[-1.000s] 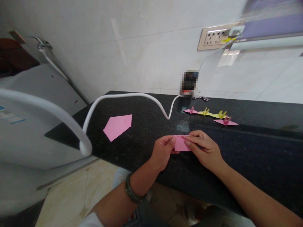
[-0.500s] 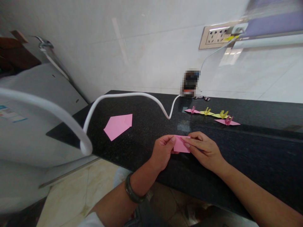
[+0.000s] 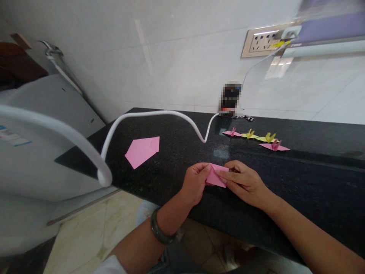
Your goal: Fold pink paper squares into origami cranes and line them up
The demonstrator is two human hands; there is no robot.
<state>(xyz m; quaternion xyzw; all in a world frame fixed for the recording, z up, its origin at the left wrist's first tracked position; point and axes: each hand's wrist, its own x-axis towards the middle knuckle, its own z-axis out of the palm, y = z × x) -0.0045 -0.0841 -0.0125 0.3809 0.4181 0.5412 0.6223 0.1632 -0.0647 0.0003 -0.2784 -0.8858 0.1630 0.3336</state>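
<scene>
A small folded piece of pink paper (image 3: 217, 180) is held between both hands over the front part of the black counter. My left hand (image 3: 195, 182) pinches its left edge, thumb on top. On the right side, my right hand (image 3: 245, 183) grips the paper, its fingers lying across the face. The fingertips beneath the paper are hidden. To the left on the counter lies a larger sheet of pink folded paper (image 3: 143, 151). Beyond my right hand sit pink and yellow folded paper cranes, among them a pink crane (image 3: 275, 146) and a yellow crane (image 3: 269, 137).
A white flexible stand arm (image 3: 159, 113) arches over the black counter (image 3: 176, 152) to a blurred-out phone-like device (image 3: 230, 99) against the wall. A thin cable runs from it to a wall socket (image 3: 264, 42). A white appliance (image 3: 51, 114) stands at the left.
The small pink paper has tilted, its right side now lower. My right hand has shifted slightly left with its fingers further over the paper. My left hand has barely moved.
</scene>
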